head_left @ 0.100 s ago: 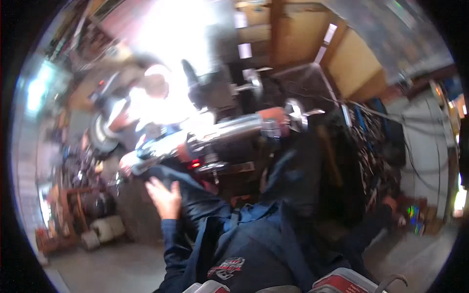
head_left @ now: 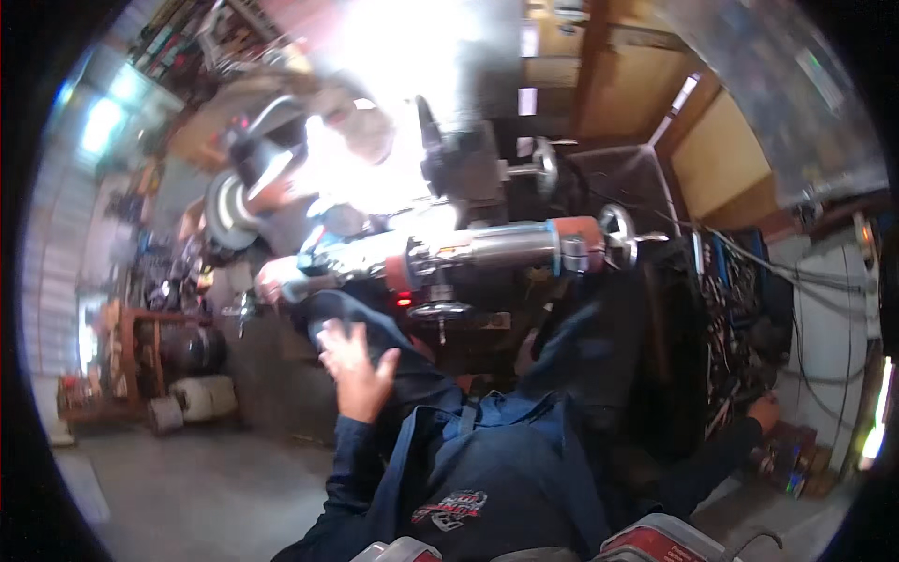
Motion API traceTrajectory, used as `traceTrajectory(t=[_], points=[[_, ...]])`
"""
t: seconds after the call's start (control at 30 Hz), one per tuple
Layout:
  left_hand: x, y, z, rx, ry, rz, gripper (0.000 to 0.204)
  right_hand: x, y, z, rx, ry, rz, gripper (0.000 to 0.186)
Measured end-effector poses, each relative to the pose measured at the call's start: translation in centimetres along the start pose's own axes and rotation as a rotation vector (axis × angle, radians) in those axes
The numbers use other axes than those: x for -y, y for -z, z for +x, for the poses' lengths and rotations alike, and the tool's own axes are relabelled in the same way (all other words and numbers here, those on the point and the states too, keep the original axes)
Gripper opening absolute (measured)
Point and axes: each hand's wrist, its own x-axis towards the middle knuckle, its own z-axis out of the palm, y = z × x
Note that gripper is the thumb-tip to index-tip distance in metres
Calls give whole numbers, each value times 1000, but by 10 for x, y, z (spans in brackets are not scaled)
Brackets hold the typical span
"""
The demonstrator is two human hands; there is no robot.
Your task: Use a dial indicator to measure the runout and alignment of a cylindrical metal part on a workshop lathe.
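Chest print (head_left: 452, 509): white and red lettering on the person's dark top (head_left: 510, 468); we find it blurred. Red label (head_left: 660, 548): fine white lettering on a pale casing (head_left: 646, 522) at the lower edge, too small for us to read. Pale plate (head_left: 485, 320): a narrow rectangle on the lathe (head_left: 510, 248), with marks we cannot make out.

Bright window (head_left: 101, 125), upper left. Wheel with white ring (head_left: 228, 214), left of middle. Wooden shelf (head_left: 155, 351), left; fat pale can (head_left: 208, 398) lying near it. Gray floor (head_left: 197, 482), lower left. Tan boards (head_left: 721, 169), upper right. White panel (head_left: 824, 323), right.
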Motion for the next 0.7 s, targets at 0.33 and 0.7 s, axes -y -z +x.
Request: traceTrajectory(t=[0.33, 0.7], points=[[-102, 30, 6, 436, -221, -1781, 23, 469, 297, -223, 951, 1094, 1084, 17], [-31, 35, 88, -337, -338, -1283, 16, 549, 249, -97, -49, 729, 785, 31]])
